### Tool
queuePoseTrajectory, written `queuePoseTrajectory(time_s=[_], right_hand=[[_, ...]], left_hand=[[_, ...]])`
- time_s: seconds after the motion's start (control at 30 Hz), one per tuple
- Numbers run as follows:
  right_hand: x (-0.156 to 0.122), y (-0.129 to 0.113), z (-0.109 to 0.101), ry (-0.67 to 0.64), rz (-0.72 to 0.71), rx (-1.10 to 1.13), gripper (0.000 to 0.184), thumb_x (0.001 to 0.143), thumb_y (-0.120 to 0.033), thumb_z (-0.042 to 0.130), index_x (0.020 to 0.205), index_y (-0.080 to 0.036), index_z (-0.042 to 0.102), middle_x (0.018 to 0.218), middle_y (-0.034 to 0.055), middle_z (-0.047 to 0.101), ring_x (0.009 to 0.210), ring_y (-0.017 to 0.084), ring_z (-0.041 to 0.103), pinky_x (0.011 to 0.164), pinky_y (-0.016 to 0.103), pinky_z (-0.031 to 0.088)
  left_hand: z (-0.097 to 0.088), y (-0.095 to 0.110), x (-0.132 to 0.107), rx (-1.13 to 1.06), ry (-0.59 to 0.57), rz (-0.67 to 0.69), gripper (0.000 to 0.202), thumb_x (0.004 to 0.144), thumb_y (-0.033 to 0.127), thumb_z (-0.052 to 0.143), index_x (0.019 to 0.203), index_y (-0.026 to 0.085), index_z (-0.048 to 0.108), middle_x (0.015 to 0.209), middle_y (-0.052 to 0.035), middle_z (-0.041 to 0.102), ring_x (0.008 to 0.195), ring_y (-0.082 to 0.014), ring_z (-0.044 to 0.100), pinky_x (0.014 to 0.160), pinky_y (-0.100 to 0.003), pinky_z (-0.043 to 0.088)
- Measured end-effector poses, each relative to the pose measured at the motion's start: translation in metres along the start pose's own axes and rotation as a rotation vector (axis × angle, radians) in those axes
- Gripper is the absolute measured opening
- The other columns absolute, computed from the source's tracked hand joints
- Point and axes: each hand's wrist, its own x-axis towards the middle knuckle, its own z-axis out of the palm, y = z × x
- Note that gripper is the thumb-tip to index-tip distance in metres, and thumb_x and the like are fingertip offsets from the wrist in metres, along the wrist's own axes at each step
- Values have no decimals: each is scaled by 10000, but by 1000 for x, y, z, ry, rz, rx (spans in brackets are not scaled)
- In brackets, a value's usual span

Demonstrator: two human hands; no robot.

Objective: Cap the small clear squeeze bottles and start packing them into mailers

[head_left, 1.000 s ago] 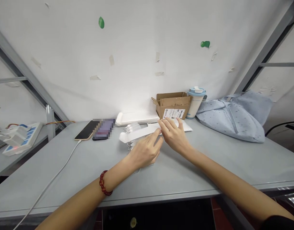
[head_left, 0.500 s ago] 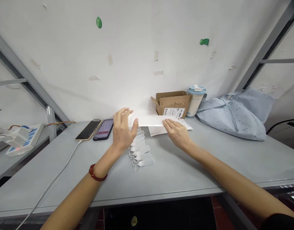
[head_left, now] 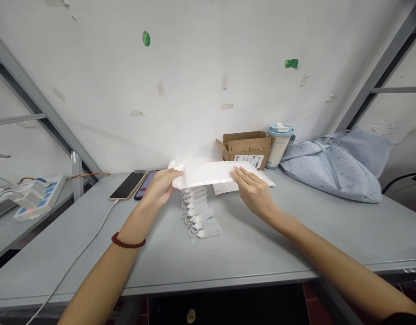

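Note:
My left hand (head_left: 161, 186) pinches the left end of a white padded envelope (head_left: 209, 174), where its flap stands up. Across the envelope's right end lie the fingers of my right hand (head_left: 253, 187), pressed together; its thumb is hidden. The envelope is held roughly level above the grey table. Beneath its right part lies another white envelope or sheet (head_left: 224, 188). Just below the raised envelope, several small translucent plastic bottles (head_left: 205, 216) with white caps and thin cord loops lie in a row on the table, the upper ones partly covered.
Two phones lie at the left, one of them (head_left: 129, 186) on a white charging cable (head_left: 84, 248). A power strip (head_left: 41, 198) sits further left. By the wall stand an open cardboard box (head_left: 246, 144) and a blue-lidded cup (head_left: 278, 146), with a light blue cloth bag (head_left: 333, 169) beside them.
My left hand has moved left and closed on the envelope's end, from open beside it. The envelope's left end now shows its flap. My right hand stays on the right end.

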Motion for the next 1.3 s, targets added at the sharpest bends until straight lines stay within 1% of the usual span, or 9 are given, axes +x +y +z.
queuePoseTrajectory(time_s=[0.1,0.2,0.3,0.37,0.43,0.57,0.8,1.07,1.3], right_hand=[[3,-2,-4,-59,-15,48,408,833,-42,342,1180,-149,528,1308,122,488,1210,205,445,913,330,430],[5,-9,-11,-152,-117,100,510,797,-160,467,1298,-116,386,1397,189,335,1303,281,274,972,456,331],[5,-17,-18,-203,-176,147,750,726,-407,568,1347,-108,273,1449,230,159,1326,362,120,966,569,226],[4,-21,-20,-198,-199,174,852,684,-518,565,1356,-108,238,1437,239,162,1312,377,118,963,593,180],[2,-24,-21,-187,-219,197,894,663,-545,561,1363,-107,217,1401,237,225,1283,377,172,965,596,154],[1,-25,-21,-173,-210,220,906,642,-540,572,1361,-117,219,1316,220,316,1195,364,287,965,578,151],[3,-22,-20,-149,-195,208,832,675,-528,559,1335,-133,240,1262,211,347,1163,347,318,961,551,162],[5,-20,-21,-109,-180,214,664,690,-328,588,1268,-143,316,1199,183,406,1116,304,378,928,485,252],[10,-2,-17,-85,-72,219,537,707,-241,577,1205,-170,390,1115,141,484,1038,282,439,857,406,310]], left_hand=[[4,2,-5,-142,-154,-139,147,630,185,621,748,99,639,715,-77,678,649,-177,630,546,-253,486],[14,5,-15,-156,-252,-66,163,624,189,641,770,116,645,691,-45,674,616,-159,619,546,-247,470],[26,6,-26,-139,-375,-24,207,632,233,675,806,123,653,712,-37,679,651,-158,622,601,-256,480],[33,6,-32,-114,-459,0,240,626,273,700,809,123,658,730,-36,681,671,-165,622,622,-265,483],[38,4,-36,-68,-483,35,246,620,304,710,777,122,659,721,-31,675,657,-164,614,598,-258,474],[42,0,-39,7,-465,93,241,614,337,716,710,126,648,664,-4,646,590,-136,578,517,-220,432],[41,-1,-38,119,-376,154,255,671,371,659,708,121,624,627,7,591,567,-121,531,502,-214,397],[36,-5,-31,162,-274,224,283,679,398,647,621,129,583,545,25,529,496,-96,466,451,-201,332],[24,7,-27,328,-196,248,320,757,418,547,590,146,568,517,20,525,474,-94,456,447,-202,314]])
